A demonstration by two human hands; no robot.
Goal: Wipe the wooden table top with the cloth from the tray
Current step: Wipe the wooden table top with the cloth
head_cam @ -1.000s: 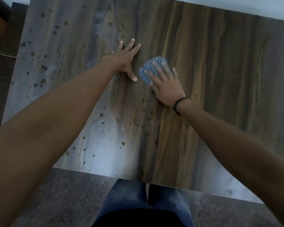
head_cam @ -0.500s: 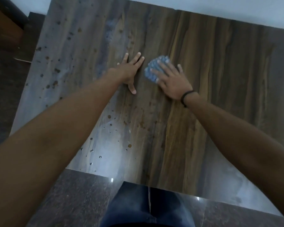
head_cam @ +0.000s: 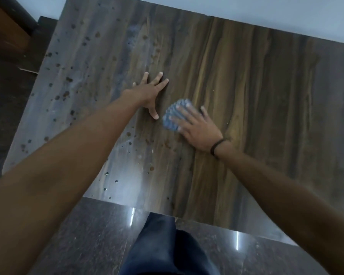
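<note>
The wooden table top (head_cam: 256,92) fills most of the view, streaked brown, with dark spots and water drops across its left half. A small blue patterned cloth (head_cam: 172,118) lies near the table's middle. My right hand (head_cam: 195,126) presses flat on the cloth with straight, spread fingers, and most of the cloth is hidden under them. My left hand (head_cam: 150,92) rests flat on the bare wood just left of the cloth, fingers spread and thumb pointing toward me. The tray is out of view.
A pale wall (head_cam: 286,14) runs along the table's far edge. Dark polished floor tiles (head_cam: 83,239) lie in front of the near edge, with my blue trouser leg (head_cam: 163,247) there. Dark wooden furniture (head_cam: 6,30) stands at the far left.
My right hand has slid the cloth back toward me, away from the far edge. The left hand has stayed planted on the wood, and the camera has tilted a little.
</note>
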